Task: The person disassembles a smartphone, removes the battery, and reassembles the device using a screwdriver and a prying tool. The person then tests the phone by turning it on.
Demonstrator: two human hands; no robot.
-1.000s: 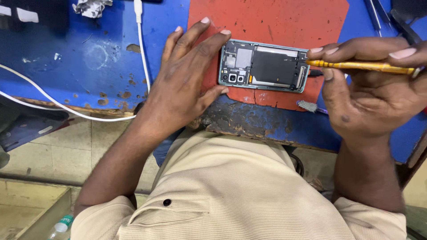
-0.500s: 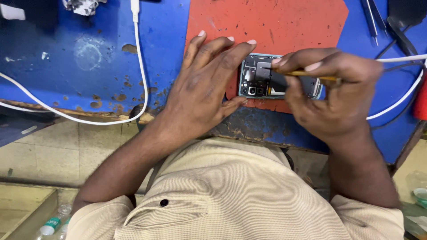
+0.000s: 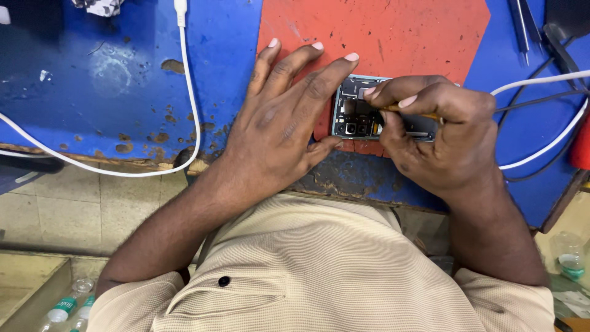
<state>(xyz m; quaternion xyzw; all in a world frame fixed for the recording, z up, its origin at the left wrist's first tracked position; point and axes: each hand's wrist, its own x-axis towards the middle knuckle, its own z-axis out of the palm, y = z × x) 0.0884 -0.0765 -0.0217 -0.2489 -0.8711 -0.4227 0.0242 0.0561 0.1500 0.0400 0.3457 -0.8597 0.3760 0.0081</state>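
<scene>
An opened smartphone with its back cover off lies on a red mat at the near edge of a blue workbench. My left hand rests flat on the mat, fingers and thumb pressed against the phone's left end beside the camera modules. My right hand covers the phone's right half and grips a thin yellow-handled tool, its tip down on the phone's inner parts. The tool's tip is hidden behind my fingers.
A white cable loops across the blue bench on the left. More white and black cables run at the right, with tweezers at the top right. Plastic bottles lie on the floor below.
My right hand has moved left from beyond the phone's right end onto the phone, bringing the tool over its inner parts. My left hand stays against the phone's left end.
</scene>
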